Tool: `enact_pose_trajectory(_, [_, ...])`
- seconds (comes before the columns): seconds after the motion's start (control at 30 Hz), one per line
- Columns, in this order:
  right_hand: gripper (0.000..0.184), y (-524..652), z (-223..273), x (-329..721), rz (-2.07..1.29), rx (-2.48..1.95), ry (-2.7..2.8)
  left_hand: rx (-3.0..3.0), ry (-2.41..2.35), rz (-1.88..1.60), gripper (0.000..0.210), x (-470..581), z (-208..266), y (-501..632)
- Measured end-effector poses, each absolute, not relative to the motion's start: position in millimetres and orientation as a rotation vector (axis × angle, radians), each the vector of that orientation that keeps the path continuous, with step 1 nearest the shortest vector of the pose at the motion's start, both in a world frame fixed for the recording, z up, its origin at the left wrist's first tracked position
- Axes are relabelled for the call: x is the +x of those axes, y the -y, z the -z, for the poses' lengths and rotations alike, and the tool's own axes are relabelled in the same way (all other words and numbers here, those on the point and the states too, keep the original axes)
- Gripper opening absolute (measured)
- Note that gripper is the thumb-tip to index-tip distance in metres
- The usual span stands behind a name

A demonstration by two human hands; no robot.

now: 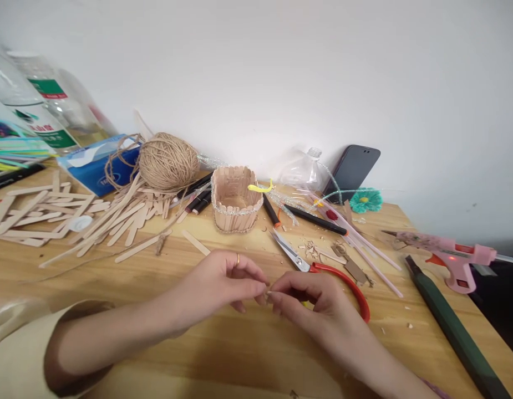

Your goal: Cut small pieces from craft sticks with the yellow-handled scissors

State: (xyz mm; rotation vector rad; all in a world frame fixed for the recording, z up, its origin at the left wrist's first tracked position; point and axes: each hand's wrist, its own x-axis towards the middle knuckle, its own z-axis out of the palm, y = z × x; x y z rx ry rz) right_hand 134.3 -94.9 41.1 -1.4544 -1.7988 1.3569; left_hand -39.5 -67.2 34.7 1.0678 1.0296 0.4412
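My left hand [235, 280] and my right hand [308, 302] meet above the front of the table, thumbs and forefingers pinched close together. Between the fingertips is something small and pale that I cannot make out. A bit of yellow shows behind my right fingers. Just beyond lie scissors [295, 256] with red handles, blades pointing away to the left. Behind my hands stands a small basket of craft sticks [236, 219], with silvery trim around it and a yellow pipe cleaner piece [260, 189] at its rim.
A ball of twine [168, 160] and many craft sticks [131, 219] lie to the left. Markers [316, 219], a teal pipe cleaner flower [366, 200] and a leaning phone [352, 170] are at right. A pink glue gun [451, 252] and a dark green bar [451, 327] lie farther right.
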Motion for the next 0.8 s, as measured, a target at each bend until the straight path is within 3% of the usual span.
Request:
enact_pose_trajectory(0.27, [0.023, 94.2, -37.3, 138.1, -1.532, -1.417, 1.644, 1.13, -1.031, -0.41, 0.014, -40.7, -35.1, 65.5])
enact_pose_trajectory(0.8, [0.02, 93.0, -36.5, 138.4, -1.407, -1.325, 1.769, 1.0, -0.974, -0.417, 0.007, -40.9, -34.0, 63.8])
